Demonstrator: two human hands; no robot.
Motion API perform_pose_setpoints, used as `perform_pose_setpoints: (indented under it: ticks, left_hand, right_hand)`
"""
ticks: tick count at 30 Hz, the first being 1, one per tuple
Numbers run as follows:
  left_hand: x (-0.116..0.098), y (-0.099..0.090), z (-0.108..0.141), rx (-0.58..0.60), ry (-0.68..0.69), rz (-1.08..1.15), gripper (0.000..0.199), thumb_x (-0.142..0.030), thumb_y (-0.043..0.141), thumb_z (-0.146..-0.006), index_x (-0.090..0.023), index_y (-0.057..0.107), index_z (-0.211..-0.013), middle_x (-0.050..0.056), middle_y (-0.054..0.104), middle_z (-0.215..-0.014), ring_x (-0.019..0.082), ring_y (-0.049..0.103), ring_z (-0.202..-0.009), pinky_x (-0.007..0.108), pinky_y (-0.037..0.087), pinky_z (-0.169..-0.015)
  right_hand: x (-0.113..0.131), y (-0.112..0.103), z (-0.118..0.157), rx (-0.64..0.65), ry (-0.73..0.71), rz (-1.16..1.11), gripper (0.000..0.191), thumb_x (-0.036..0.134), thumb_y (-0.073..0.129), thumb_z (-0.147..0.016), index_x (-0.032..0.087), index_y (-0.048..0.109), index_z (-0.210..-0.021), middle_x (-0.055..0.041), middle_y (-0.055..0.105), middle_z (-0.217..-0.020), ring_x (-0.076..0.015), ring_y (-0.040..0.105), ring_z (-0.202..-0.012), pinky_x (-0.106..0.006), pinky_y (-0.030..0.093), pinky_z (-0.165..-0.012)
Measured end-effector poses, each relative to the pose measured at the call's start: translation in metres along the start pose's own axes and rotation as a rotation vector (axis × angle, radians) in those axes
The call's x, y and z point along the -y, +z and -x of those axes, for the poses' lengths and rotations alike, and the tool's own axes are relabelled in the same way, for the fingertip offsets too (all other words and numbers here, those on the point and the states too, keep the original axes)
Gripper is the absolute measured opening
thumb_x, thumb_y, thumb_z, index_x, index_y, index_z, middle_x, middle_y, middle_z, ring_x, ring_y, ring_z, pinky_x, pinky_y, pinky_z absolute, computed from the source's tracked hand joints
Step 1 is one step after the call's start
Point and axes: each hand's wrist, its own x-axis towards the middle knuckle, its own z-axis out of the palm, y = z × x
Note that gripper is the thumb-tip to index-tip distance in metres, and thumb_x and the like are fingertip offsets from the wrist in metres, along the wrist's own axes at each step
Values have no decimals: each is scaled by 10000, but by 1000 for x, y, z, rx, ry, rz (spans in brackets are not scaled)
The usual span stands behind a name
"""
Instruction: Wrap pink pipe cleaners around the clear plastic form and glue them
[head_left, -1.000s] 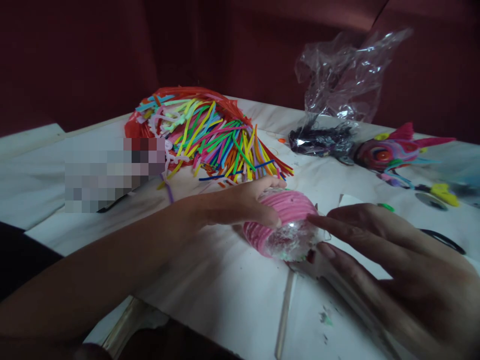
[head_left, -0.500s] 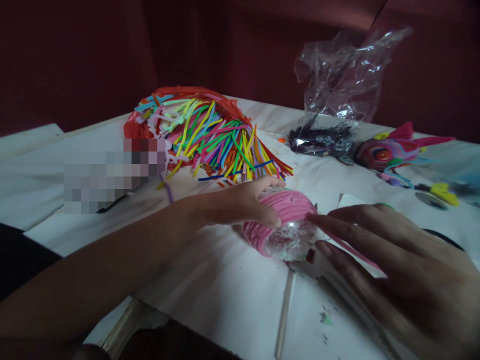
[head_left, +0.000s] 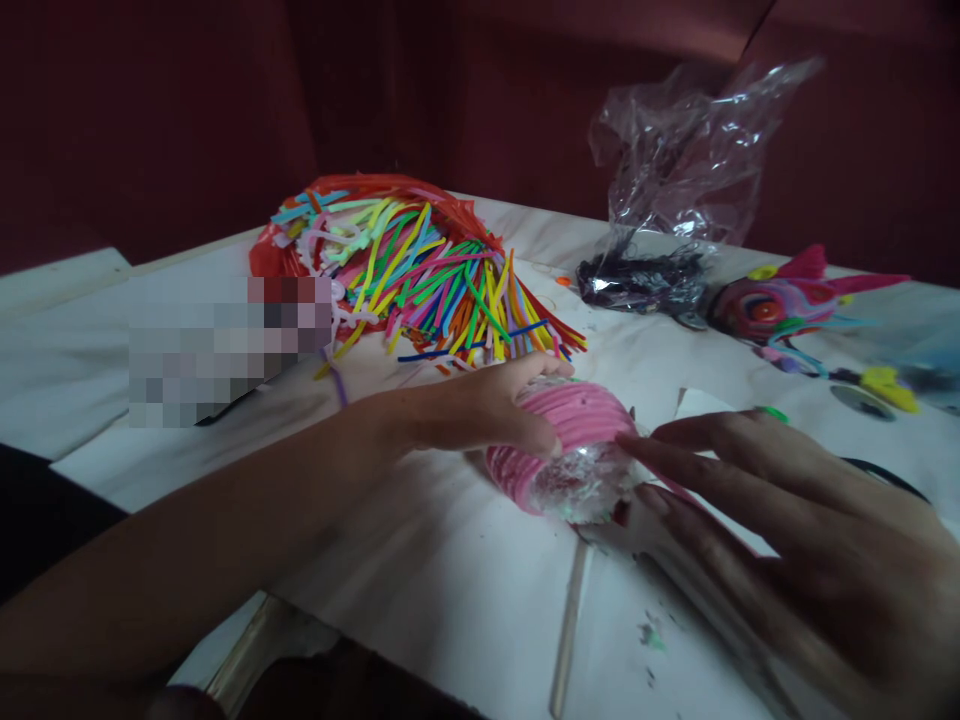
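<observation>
My left hand [head_left: 499,405] is wrapped over a rounded form, thumb in front and fingers behind. Pink pipe cleaner [head_left: 577,412] winds round this form in close rows, while its near end shows a clear, shiny plastic-like surface [head_left: 581,482]. From the right side of the form, a loose pink strand [head_left: 739,528] runs out under the fingers of my right hand [head_left: 780,510]. The right index fingertip presses at the edge of the winding, with the strand held along the fingers. The form rests low at the white tabletop; its underside is hidden.
Many coloured pipe cleaners [head_left: 442,280] spill from a red bag [head_left: 405,185] behind the left hand. A clear plastic bag [head_left: 675,170] with dark contents stands at the back. Farther right lies a colourful fish-like craft piece [head_left: 780,305]. A thin stick [head_left: 568,630] lies in front.
My right hand has shifted slightly, its fingers a little lower along the strand. The left hand and the wound form look the same.
</observation>
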Motion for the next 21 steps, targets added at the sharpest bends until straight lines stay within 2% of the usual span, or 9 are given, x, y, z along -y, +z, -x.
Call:
perform_pose_setpoints:
  ticks: [3,7,8,9,13,21]
  left_hand:
    - [-3,1,2,27,10,-25,775,-284,649,-589,-78,340,-1268,138,495,-1141,236,528,-939,309,452,-730]
    - [-7,1,4,51,15,-110,768,-239,633,-610,-98,314,-1294,114,504,-1145,222,542,-939,284,461,-725]
    - [-8,1,5,49,27,-144,764,-234,632,-611,-107,318,-1296,108,496,-1168,226,534,-971,285,459,-755]
    - [-9,2,5,46,43,-180,768,-234,636,-606,-113,323,-1297,105,481,-1200,230,520,-1010,288,451,-796]
    - [-12,3,5,46,104,-296,810,-239,649,-585,-80,319,-1308,114,414,-1297,241,435,-1154,290,370,-958]
    - [-15,4,0,65,121,-408,844,-259,636,-587,-67,284,-1330,118,359,-1361,236,353,-1238,307,277,-1047]
  right_hand:
    - [-1,-4,-2,-9,-10,10,207,260,360,-1091,178,531,-1173,-45,406,-1044,-115,459,-907,-187,372,-755]
    - [0,-7,-4,87,-63,65,304,263,299,-1106,146,580,-1096,-46,405,-1035,-112,458,-871,-194,357,-709]
    - [1,-7,-2,21,-8,21,289,271,321,-1097,153,585,-1105,-53,399,-1045,-123,452,-909,-198,374,-750]
    - [1,-7,1,24,14,27,295,288,342,-1088,151,603,-1080,-62,402,-1028,-131,453,-909,-189,396,-751]
    - [2,-6,13,-34,198,71,453,471,426,-1051,81,611,-915,-111,383,-793,-157,465,-747,-150,450,-595]
    - [-7,0,18,-14,446,-67,593,597,476,-990,41,551,-798,-87,291,-653,-126,412,-609,-94,415,-496]
